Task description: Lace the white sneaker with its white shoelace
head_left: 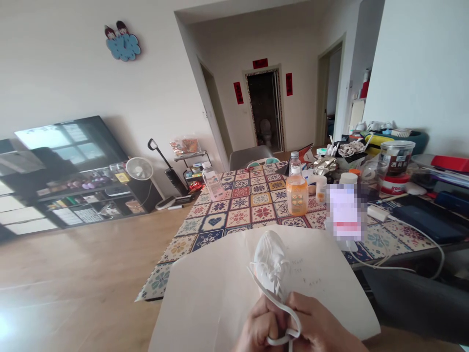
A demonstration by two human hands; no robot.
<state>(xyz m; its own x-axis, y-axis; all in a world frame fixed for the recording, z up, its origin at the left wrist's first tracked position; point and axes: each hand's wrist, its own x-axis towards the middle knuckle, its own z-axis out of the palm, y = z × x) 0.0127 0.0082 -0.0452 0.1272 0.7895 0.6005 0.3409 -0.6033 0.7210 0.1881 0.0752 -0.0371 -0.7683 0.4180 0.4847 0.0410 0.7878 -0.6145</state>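
Shoe: white (270, 252), toe toward 12 o'clock, on the pale sheet (205, 278); heel end hidden behind both hands.
Left hand (257, 323): between 6 and 7 o'clock of the shoe; fingers clenched on lace (297, 318), exact pinch hidden.
Right hand (311, 317): at 5 o'clock; fingers likewise curled tight on lace, tips partly out of sight.
Lace risk: possible tangle or unwanted knot, from slack looping over the fingers.
Sheet risk: possible slide, shoe included, from near part reaching past the edge of the counter (240, 217).
Orange bottle (297, 199): upright at 1 o'clock, beyond the sheet; liable to tip if struck by a forward swing.
Phone (345, 212): propped at 2 o'clock, screen blurred; exposed to a tug on the white cable (394, 267) at 3 o'clock.
Pink bottle (213, 182): at 11 o'clock, well apart, no obstruction.
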